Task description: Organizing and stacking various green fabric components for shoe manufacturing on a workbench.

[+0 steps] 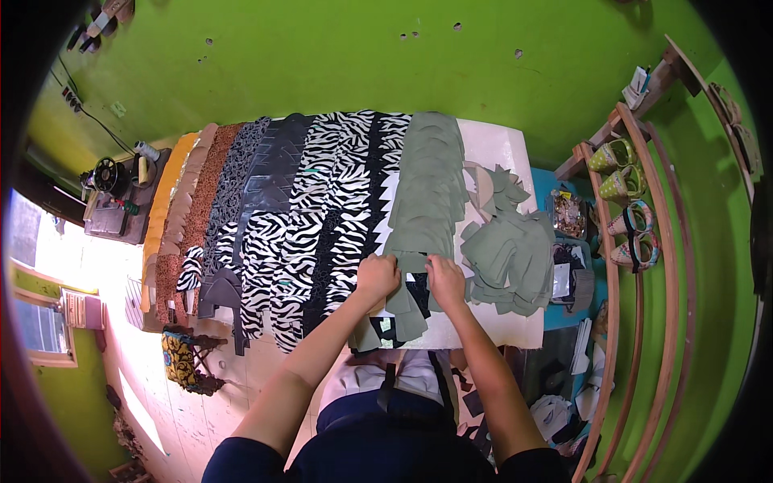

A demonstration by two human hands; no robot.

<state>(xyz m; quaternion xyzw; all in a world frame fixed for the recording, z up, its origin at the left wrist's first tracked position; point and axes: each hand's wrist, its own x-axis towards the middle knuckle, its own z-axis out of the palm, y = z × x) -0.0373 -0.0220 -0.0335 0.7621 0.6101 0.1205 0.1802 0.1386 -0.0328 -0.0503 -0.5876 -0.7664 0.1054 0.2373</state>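
Near the table's front edge, a small grey-green cut piece (pixel 412 262) spans the space between my hands. My left hand (pixel 378 275) pinches its left end. Its right end is between the closed fingers of my right hand (pixel 445 280). Just beyond lies a long row of overlapping grey-green pieces (pixel 427 181). A looser heap of grey-green pieces (pixel 511 262) is to the right of my right hand. More grey-green strips (pixel 408 318) hang or lie below my hands, by the front edge. Zebra-print pieces (pixel 282 249) lie in overlapping rows to my left.
Black, brown and yellow rows cover the table's left part, with a sewing machine (pixel 113 181) beyond. At right, a wooden rack (pixel 616 266) holds several shoes (pixel 622 185), beside blue bins (pixel 576 270). A patterned stool (pixel 185 362) stands at lower left. A green wall (pixel 322 64) closes the far side.
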